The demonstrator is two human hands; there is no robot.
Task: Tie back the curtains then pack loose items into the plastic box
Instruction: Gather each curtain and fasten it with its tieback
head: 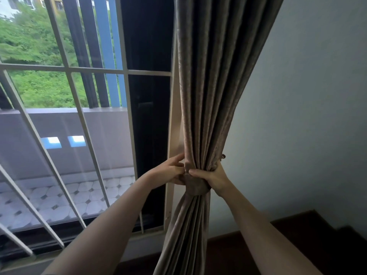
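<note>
Window (pixel 59 124) beside wall (pixel 309 116), left hand (pixel 168 172) pinching tie-back (pixel 195 187), right hand (pixel 215 175) gripping curtain (pixel 214 76)

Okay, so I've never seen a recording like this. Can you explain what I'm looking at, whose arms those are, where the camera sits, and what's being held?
There is no machine here. One camera worn on a person's head looks forward and down, so the two bare arms are that person's own. They stand at a window with a white grille, beside a grey wall. The right hand grips the gathered brown curtain. The left hand seems to pinch the fabric band wrapped round it. Below is dark floor. No plastic box is in view.
</note>
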